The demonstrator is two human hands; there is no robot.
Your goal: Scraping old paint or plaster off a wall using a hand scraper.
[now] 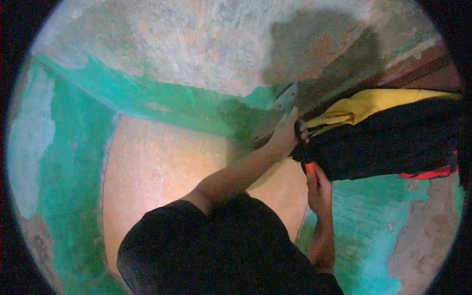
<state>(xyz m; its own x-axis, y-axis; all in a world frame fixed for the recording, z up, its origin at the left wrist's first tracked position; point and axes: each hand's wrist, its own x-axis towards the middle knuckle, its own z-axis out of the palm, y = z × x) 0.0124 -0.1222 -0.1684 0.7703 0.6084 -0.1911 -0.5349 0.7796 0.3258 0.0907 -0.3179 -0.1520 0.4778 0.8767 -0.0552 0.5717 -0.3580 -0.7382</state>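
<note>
My left hand (289, 129) reaches across from the left, its fingers curled around a dark item at the narrow end of a yellow cloth (379, 103). Just below it, my right hand (319, 188) grips a small orange-red piece (310, 168). A dark section runs from that piece up towards the left hand; whether the two are one object is too dark to tell. A large black cloth (383, 140) hangs beside both hands, under the yellow one. Part of a red cloth (426, 173) shows at its lower edge.
A grey metal plate (287, 97) with holes sits by the left hand, at the end of a brown door or frame (420, 72). Worn green and grey walls (166, 99) enclose a tan tiled floor (147, 162). A shadow (313, 48) falls on the upper wall.
</note>
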